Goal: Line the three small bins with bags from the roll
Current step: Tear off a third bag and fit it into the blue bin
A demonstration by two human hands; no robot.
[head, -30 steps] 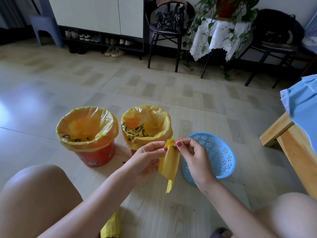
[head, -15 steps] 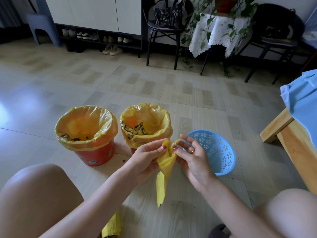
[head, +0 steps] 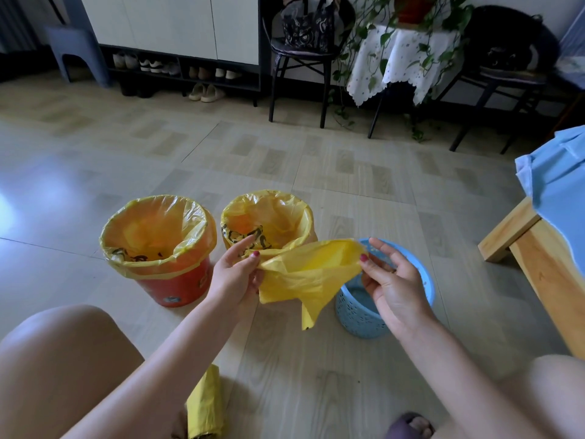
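A loose yellow bag (head: pixel 308 274) is stretched between my two hands at mid-frame. My left hand (head: pixel 235 275) pinches its left edge, my right hand (head: pixel 392 282) pinches its right edge. Behind the bag stands a blue perforated bin (head: pixel 359 315) with no liner, partly hidden by the bag and my right hand. Two red bins sit to the left, each with a yellow bag folded over its rim: the left lined bin (head: pixel 158 245) and the middle lined bin (head: pixel 269 218). The yellow bag roll (head: pixel 205 403) lies on the floor between my knees.
A wooden bench (head: pixel 538 255) with a light blue cloth (head: pixel 557 185) juts in at the right. Chairs, a plant table with a white cloth (head: pixel 392 55) and a shoe cabinet (head: pixel 177 36) line the far wall. My knees frame the lower corners.
The folded bag strip has been pulled apart: my hands moved away from each other and the bag now spreads wide between them, in front of the blue bin.
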